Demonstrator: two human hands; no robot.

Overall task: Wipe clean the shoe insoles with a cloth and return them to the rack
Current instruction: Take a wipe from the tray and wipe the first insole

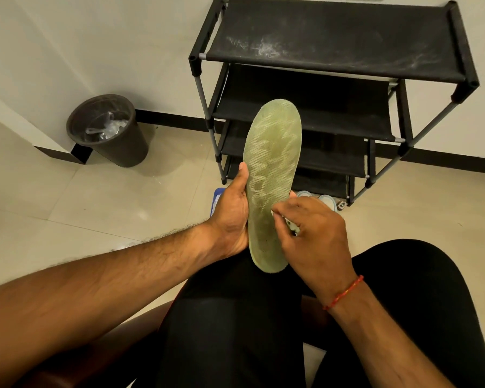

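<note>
While the left hand (230,217) grips the green insole (272,169) before the shoe rack (333,43), its face is bared for wiping. The right hand (314,233) pinches a pale scrap (290,226), likely cloth.

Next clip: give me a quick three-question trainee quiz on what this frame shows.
1. Which hand grips the green insole along its edge?
2. True or false: the rack has dusty smears on its top shelf.
3. What stands on the floor left of the rack? A. a dark bin B. a bucket of water C. a pair of boots

Key: 1 the left hand; 2 true; 3 A.
</note>
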